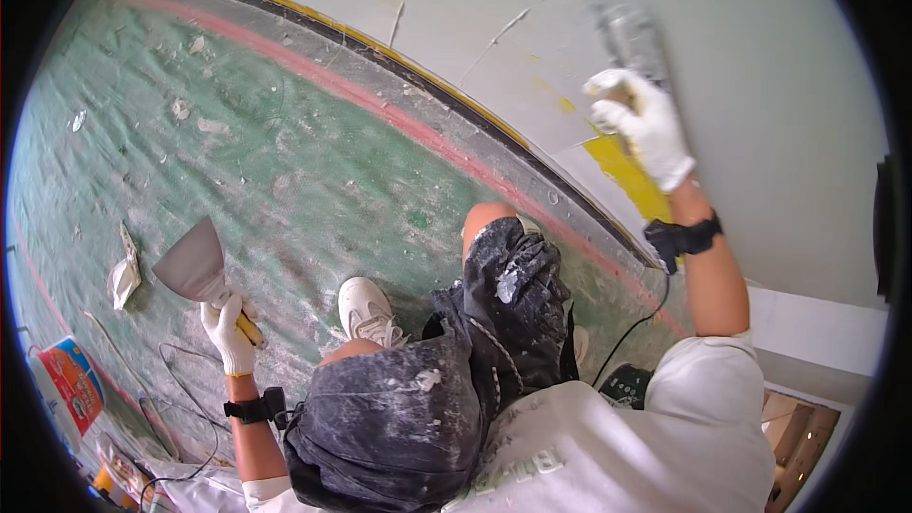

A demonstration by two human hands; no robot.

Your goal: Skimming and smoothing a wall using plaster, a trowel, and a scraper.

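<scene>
My left hand (228,332), in a white work glove, is closed round the handle of a putty knife. The knife's wide, flared metal blade (195,261) points up and away, above the green floor covering. On the right, my gloved right hand (651,128) grips a trowel (631,33) by its handle, held at the pale wall (769,85). Its long blade is smeared with grey-white compound and slightly blurred. Thin raised ridges of compound (513,27) run along the wall left of the trowel. Beneath my right hand shows a yellow patch (627,176) on the wall.
A dusty green floor sheet (285,152) with a pink stripe (418,133) meets the wall's dark base edge. At left lie a crumpled white scrap (123,271) and cables (180,389), near a red and blue bucket (74,385). A black cable (632,328) hangs from my right wrist strap.
</scene>
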